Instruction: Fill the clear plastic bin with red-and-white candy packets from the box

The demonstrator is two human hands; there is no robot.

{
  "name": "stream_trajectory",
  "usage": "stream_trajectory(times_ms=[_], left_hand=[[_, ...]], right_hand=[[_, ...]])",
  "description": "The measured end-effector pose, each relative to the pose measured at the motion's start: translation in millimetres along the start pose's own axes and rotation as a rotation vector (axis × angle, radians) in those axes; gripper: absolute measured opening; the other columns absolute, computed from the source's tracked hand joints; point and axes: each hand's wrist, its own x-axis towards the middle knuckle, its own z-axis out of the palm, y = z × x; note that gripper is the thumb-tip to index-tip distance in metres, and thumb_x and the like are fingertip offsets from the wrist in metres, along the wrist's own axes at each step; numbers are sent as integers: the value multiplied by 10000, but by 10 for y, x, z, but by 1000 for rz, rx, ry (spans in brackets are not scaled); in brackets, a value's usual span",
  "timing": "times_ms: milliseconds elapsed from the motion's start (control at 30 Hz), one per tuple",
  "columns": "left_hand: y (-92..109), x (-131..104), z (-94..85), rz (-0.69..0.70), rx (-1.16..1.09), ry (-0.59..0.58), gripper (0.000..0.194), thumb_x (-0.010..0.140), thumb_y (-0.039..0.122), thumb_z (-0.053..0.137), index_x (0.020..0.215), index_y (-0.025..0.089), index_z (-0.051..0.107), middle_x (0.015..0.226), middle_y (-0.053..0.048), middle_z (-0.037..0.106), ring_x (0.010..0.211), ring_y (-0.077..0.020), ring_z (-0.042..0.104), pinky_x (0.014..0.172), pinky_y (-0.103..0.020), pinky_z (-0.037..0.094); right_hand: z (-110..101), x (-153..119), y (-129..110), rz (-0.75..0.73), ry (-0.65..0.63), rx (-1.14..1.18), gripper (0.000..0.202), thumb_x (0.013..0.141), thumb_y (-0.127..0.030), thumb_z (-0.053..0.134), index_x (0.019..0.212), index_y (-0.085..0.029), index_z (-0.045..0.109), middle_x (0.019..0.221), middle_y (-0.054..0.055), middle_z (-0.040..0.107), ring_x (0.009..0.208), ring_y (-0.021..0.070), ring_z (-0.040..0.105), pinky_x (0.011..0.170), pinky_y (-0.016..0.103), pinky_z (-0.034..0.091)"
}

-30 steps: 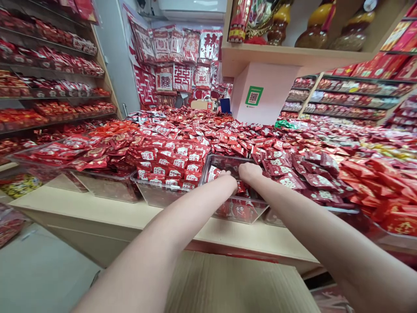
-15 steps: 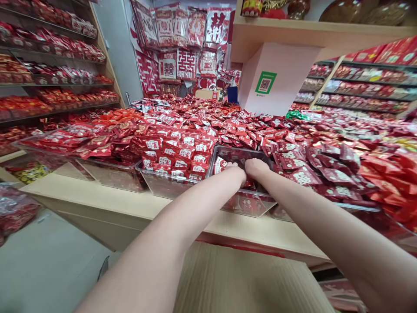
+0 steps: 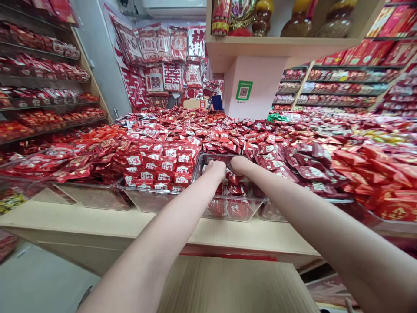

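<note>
Both hands reach into a clear plastic bin (image 3: pixel 233 203) that holds a low layer of red packets (image 3: pixel 235 189). My left hand (image 3: pixel 215 169) is in the bin's left part, its back turned to the camera and its fingertips hidden. In the right rear part is my right hand (image 3: pixel 239 165), bent down with its fingers out of sight. Whether either hand grips a packet cannot be seen. Upright red packets with white print (image 3: pixel 157 165) fill the bin to the left; dark red packets (image 3: pixel 302 163) are heaped to the right.
A wooden ledge (image 3: pixel 130 224) runs in front of the bins, with a wooden surface (image 3: pixel 234 287) nearer me. Overhead at the right hangs a wooden shelf (image 3: pixel 280 45) above a white pillar (image 3: pixel 256 93). Stocked shelves (image 3: pixel 48 80) stand at the left.
The view has tilted up and shifted right. In the bin, my hands have moved a little toward its rear, and more red packets show between and below them.
</note>
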Motion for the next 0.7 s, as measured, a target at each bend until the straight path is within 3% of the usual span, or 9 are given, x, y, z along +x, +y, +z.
stream_trajectory(times_ms=[167,367,467,600,700], left_hand=[[-18,-30,8,-75,11,1,412,622,228,577,1025,147,549,1081,-120,523,1046,-256,417,811,-316,416],[1,-71,-27,-145,-4,10,416,634,219,559,1047,174,530,1138,-114,468,1054,-252,397,810,-324,411],[-5,-56,-22,-190,-13,22,400,664,209,523,1062,165,521,1156,-121,448,1058,-256,395,805,-322,411],[-19,-24,-11,-196,-19,6,380,655,189,528,1034,162,543,1096,-107,506,1021,-234,437,803,-283,415],[-25,-23,-21,-220,-12,8,415,657,204,528,1069,150,520,1123,-117,494,1034,-247,432,800,-291,417]], right_hand=[[123,141,-109,-59,33,3,271,716,-102,465,942,-78,614,924,158,620,888,214,570,779,257,423],[173,51,-185,-72,124,34,323,770,-95,349,990,-67,584,940,172,607,917,219,555,771,279,424],[215,40,-198,-88,113,46,295,733,-141,433,977,-98,594,935,150,612,903,223,562,760,288,432],[283,98,-191,-124,-2,28,285,558,-171,629,835,-104,648,855,130,638,821,222,590,729,262,451],[293,120,-168,-102,15,30,289,618,-190,581,883,-91,635,882,145,632,832,228,586,708,269,461]])
